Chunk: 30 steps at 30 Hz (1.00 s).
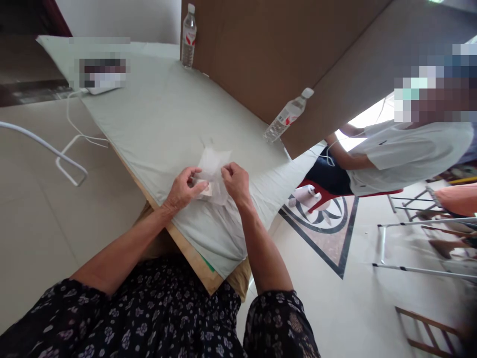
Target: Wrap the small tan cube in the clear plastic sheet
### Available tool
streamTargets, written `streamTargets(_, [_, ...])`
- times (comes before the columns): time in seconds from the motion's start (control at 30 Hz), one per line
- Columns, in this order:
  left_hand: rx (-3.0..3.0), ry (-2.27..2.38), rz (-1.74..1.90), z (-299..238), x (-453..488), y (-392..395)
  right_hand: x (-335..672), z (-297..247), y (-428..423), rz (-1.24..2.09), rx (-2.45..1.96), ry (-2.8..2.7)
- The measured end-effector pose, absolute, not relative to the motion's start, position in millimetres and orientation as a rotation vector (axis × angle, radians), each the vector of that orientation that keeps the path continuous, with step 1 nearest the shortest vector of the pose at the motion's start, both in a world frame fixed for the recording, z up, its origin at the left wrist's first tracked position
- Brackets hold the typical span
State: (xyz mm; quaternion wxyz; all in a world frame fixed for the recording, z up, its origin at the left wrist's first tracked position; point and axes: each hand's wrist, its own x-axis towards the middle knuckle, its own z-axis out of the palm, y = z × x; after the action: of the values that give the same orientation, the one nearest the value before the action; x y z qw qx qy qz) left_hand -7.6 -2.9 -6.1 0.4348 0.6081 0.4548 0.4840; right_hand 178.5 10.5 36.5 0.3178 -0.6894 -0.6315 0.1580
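Note:
A small piece of thin white fabric [212, 164] lies on the pale grey-green cloth-covered table [156, 114], partly lifted between both hands. My left hand [183, 188] pinches its near left edge with closed fingers. My right hand [235, 181] pinches the right side, fingers curled together. The two hands sit close, a few centimetres apart, over the near edge of the table.
A clear water bottle [188, 36] stands at the far end and another bottle [287, 115] leans by a large brown cardboard panel [268, 54]. An iron [100, 74] with a white cord rests far left. Another person in white [402, 154] sits at right on a red chair.

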Motion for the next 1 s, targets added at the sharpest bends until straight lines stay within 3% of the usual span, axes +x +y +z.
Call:
streamTargets(0.2, [1.69, 1.332, 1.289, -10, -8, 3, 191, 28, 6, 0.692, -1.571, -1.404])
streamTargets(0.37, [1.681, 1.58, 1.411, -8, -19, 8, 209, 20, 19, 0.585, -1.63, -1.385])
streamTargets(0.57, [1.71, 1.856, 1.301, -15, -21, 19, 237, 7, 35, 0.277, -1.898, -1.44])
streamTargets(0.7, [1.737, 1.814, 1.384, -13, -25, 15, 233, 19, 6, 0.152, -1.692, -1.377])
streamTargets(0.83, [1.996, 1.511, 1.526, 11, -22, -1, 218, 39, -19, 0.364, -1.524, -1.584])
streamTargets(1.0, [2.358, 1.157, 1.116, 35, -3, -4, 211, 32, -5, 0.646, -1.576, -1.73])
